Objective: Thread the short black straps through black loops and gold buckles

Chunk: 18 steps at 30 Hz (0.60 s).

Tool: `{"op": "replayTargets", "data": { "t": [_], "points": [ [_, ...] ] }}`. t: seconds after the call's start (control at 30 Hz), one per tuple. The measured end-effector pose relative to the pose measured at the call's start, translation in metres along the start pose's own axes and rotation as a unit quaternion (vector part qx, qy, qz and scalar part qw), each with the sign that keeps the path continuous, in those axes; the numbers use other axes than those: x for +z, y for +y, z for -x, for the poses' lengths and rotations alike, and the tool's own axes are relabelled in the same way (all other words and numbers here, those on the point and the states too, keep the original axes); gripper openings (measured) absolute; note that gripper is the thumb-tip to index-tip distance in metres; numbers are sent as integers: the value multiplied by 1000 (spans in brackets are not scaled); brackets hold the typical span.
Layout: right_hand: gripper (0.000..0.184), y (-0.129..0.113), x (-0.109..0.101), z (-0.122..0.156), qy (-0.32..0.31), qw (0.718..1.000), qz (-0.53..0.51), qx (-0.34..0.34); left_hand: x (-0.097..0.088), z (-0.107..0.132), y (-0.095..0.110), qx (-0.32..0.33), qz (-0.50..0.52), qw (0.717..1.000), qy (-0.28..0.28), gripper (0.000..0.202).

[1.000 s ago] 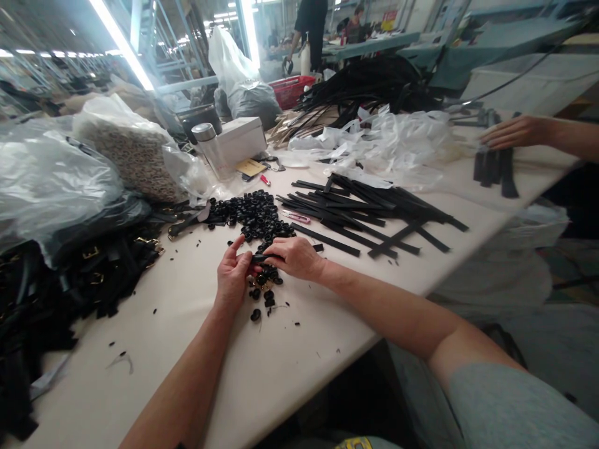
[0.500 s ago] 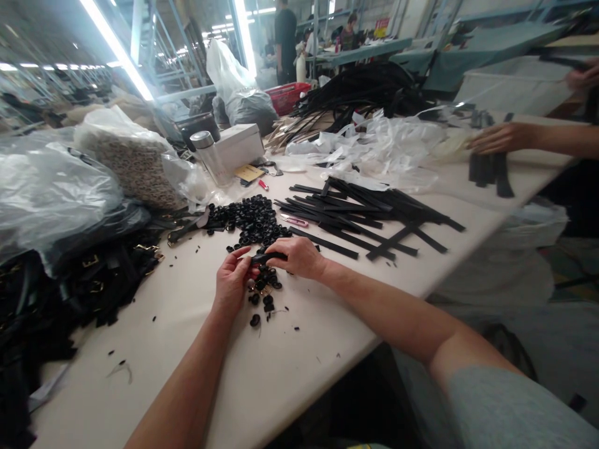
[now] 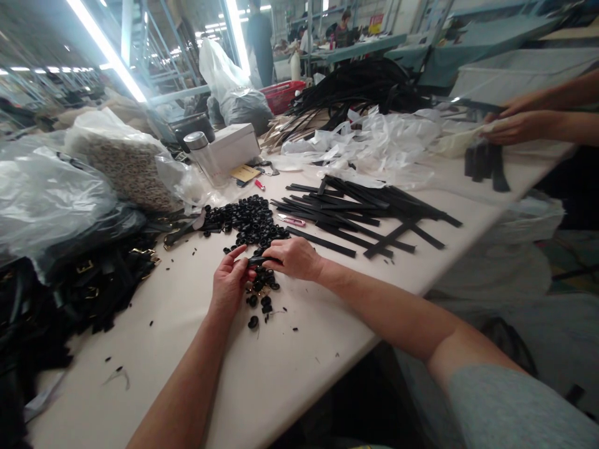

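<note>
My left hand (image 3: pixel 229 274) pinches one end of a short black strap (image 3: pixel 256 260) between thumb and fingers. The other end is gripped by my right hand (image 3: pixel 296 257), its fingers curled over the strap and partly hiding it. Just beyond and below both hands lies a pile of small black loops (image 3: pixel 250 218), some scattered toward me. To the right of the pile are several flat black strips (image 3: pixel 346 212), laid loosely across one another. Small pink-handled thread snips (image 3: pixel 291 220) rest between the loops and the strips.
At left, buckled black straps (image 3: pixel 93 280) are heaped beside a clear bag of small pieces (image 3: pixel 116 162). A bottle (image 3: pixel 201 156), a white box (image 3: pixel 236 146) and crumpled plastic (image 3: pixel 369 143) stand farther back. At right, a co-worker's hands (image 3: pixel 510 128) hold black strips.
My hands keep their hold on the strap with barely any movement. The co-worker's two hands have come together around the strips at right. The view has shifted slightly.
</note>
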State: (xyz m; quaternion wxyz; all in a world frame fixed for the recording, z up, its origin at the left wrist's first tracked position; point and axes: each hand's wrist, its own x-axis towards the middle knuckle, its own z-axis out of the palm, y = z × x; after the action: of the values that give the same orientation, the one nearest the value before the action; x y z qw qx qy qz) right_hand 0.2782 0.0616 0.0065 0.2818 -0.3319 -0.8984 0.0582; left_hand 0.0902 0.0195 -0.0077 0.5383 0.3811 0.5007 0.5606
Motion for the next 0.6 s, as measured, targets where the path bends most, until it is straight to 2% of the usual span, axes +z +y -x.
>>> {"op": "replayTargets", "data": {
  "t": [0.1, 0.17, 0.3, 0.43, 0.5, 0.6],
  "points": [
    [27, -1, 0, 0, -8, 1000, 8, -4, -1, 2, -2, 4, -29, 1000, -1, 50],
    [27, -2, 0, 0, -7, 1000, 9, -8, 0, 3, -4, 28, -84, 996, -15, 42],
    [26, -2, 0, 1, -7, 1000, 8, -22, 2, 6, -7, 149, -199, 968, -37, 27],
    [25, -4, 0, 1, -18, 1000, 2, -24, 1, 5, -9, 261, -240, 934, -33, 14],
    [26, -3, -2, 0, -30, 999, 3, -19, 0, 4, -9, 282, -248, 927, -19, 11],
    [29, 6, -9, -3, -25, 999, 18, 12, -1, 5, -7, 297, -239, 924, 39, 8]
  ]
}}
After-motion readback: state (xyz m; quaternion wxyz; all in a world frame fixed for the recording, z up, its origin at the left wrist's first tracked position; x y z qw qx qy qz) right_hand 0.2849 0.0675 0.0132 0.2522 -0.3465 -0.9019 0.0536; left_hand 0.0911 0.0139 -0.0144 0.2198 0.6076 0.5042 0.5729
